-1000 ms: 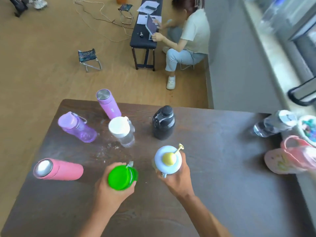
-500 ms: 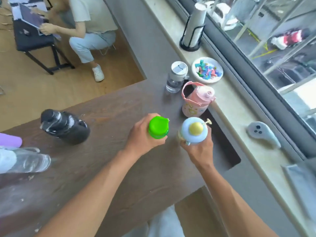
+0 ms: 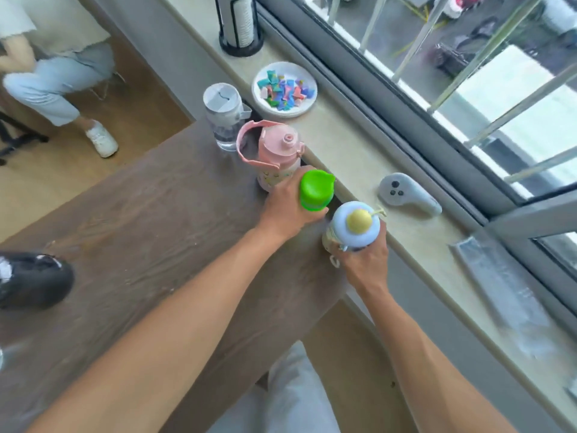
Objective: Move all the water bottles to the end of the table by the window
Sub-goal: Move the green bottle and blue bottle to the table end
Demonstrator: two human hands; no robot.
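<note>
My left hand (image 3: 287, 210) grips a green-capped bottle (image 3: 316, 190) at the window end of the dark wooden table (image 3: 150, 232), right beside a pink bottle with a handle (image 3: 274, 151). My right hand (image 3: 363, 264) holds a bottle with a pale blue lid and yellow knob (image 3: 354, 226) near the table's corner by the sill. A clear bottle with a grey lid (image 3: 223, 114) stands behind the pink one. A black bottle (image 3: 31, 279) stays at the left edge of the view.
A stone windowsill (image 3: 352, 157) runs along the table's end, carrying a plate of coloured pieces (image 3: 284, 89), a paper towel holder (image 3: 239, 23), a grey controller (image 3: 407, 195) and a foil-like sheet (image 3: 505, 295). A seated person (image 3: 53, 51) is at the upper left.
Both hands have carried their bottles from the table's middle to the window end. The view has swung toward the sill, and the green-capped bottle now sits next to the pink one.
</note>
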